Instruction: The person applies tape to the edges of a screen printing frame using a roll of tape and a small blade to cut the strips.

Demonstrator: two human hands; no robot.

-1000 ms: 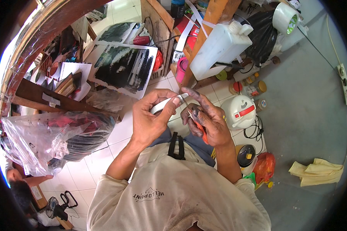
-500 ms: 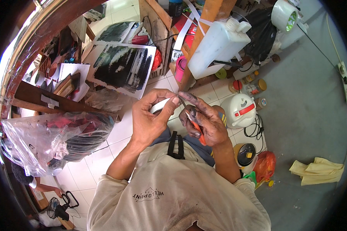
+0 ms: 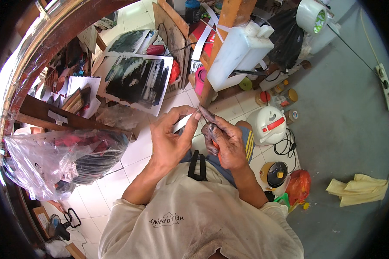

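In my left hand (image 3: 168,140) is a white curved strip (image 3: 183,124), pinched at its tip between thumb and forefinger. My right hand (image 3: 232,149), smeared dark at the fingers, wraps around an orange-handled tool (image 3: 218,151) with a narrow dark blade. Much of the tool is hidden by the fingers, so its exact kind is unclear. The fingertips of both hands meet close together in front of my chest, and the blade lies beside the strip's pinched end.
A black-painted sheet (image 3: 136,82) lies ahead on the left, above a plastic-wrapped bundle (image 3: 69,155). On the right stand a white jerrycan (image 3: 240,56), a white appliance (image 3: 268,125) and a black-lidded pot (image 3: 275,174). A yellow cloth (image 3: 358,190) lies on the grey surface. Another person's hand (image 3: 56,206) shows lower left.
My right hand has turned a little, covering more of the orange handle. Less of the white strip's curve shows. The person at lower left has mostly slipped from sight behind the wrapped bundle.
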